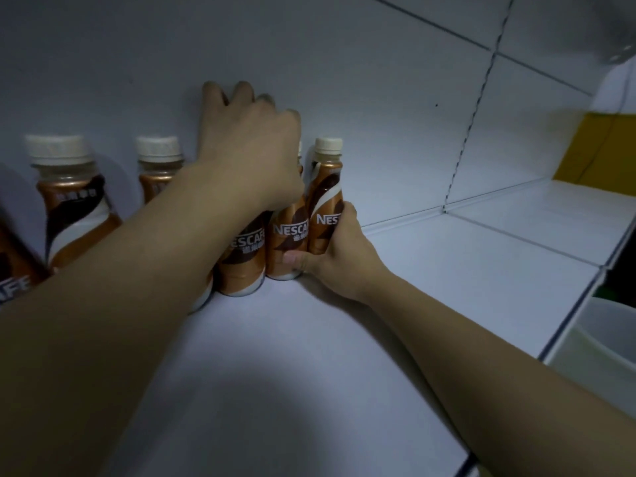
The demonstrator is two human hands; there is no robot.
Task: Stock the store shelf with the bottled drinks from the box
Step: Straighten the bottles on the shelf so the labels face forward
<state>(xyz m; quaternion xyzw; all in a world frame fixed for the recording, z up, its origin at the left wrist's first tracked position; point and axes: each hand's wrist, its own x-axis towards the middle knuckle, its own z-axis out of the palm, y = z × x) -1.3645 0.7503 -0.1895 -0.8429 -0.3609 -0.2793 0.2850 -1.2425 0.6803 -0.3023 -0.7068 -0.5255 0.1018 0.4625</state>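
Observation:
Several brown Nescafe coffee bottles with cream caps stand on the white shelf [447, 270] against the back panel. My right hand [339, 256] is shut around the lower body of the rightmost bottle [323, 187], with its thumb lying across the base of the neighbouring bottle [289, 232]. My left hand [251, 142] reaches over the tops of the middle bottles, fingers spread and pointing at the back panel; it hides their caps. A third bottle [241, 263] stands under my left wrist. Two more bottles [69, 201] [156, 166] stand further left. The box is out of view.
Bare shelf surface stretches to the right of the bottles and towards me. A slotted upright strip [471, 122] divides the back panel. A yellow object [599, 149] shows beyond the shelf's right end. A white container [605, 335] sits below the shelf edge at the right.

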